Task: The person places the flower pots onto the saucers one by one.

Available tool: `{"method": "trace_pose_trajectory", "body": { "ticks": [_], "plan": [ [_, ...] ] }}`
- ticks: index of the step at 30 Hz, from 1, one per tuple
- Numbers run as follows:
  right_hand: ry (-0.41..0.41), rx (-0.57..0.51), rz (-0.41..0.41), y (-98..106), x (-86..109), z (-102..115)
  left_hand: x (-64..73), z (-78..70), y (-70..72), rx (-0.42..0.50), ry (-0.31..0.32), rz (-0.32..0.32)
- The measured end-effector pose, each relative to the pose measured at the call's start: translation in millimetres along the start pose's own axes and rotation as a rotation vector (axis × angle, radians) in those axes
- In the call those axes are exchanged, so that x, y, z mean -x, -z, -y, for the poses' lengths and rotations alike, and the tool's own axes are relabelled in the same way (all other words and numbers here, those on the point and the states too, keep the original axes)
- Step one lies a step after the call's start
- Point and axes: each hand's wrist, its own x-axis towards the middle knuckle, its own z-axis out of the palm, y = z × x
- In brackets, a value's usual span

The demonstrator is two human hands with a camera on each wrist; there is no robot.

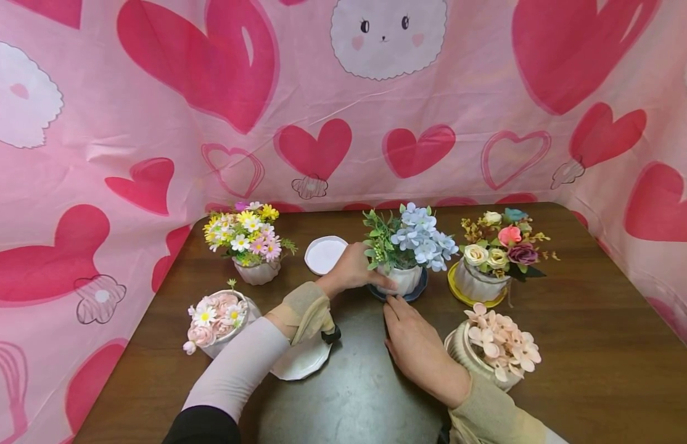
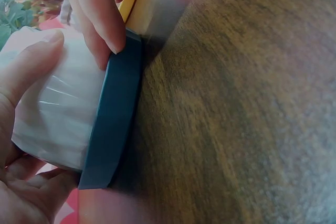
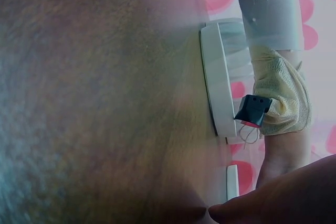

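A white ribbed pot with blue flowers and green leaves stands in a dark blue saucer at the table's middle. My left hand grips this pot, its thumb on the front wall in the left wrist view and the other fingers wrapped round the far side. From the front, my right hand reaches to the same saucer. Its extended fingers touch the saucer's rim in the left wrist view. Only part of a finger or thumb shows in the right wrist view.
Two white saucers lie left of centre, one behind and one in front under the left forearm. Pots of daisies and pink flowers stand left. At right are mixed roses in a yellow saucer and a peach-flowered pot.
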Motion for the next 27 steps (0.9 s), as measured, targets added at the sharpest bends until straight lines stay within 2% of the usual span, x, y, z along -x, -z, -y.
{"method": "trace_pose_trajectory", "body": {
  "ticks": [12, 19, 27],
  "plan": [
    [0.004, 0.007, -0.010, -0.3, 1.0, -0.3, -0.1, 0.1, -1.3, -0.002, 0.000, 0.005],
    [-0.017, 0.001, 0.005, 0.1, 0.6, 1.2, 1.0, -1.4, -1.0, -0.023, -0.040, -0.001],
    [0.003, 0.026, -0.007, -1.2, 0.2, 0.2, 2.5, 2.1, -2.4, 0.000, -0.082, -0.004]
  ]
}}
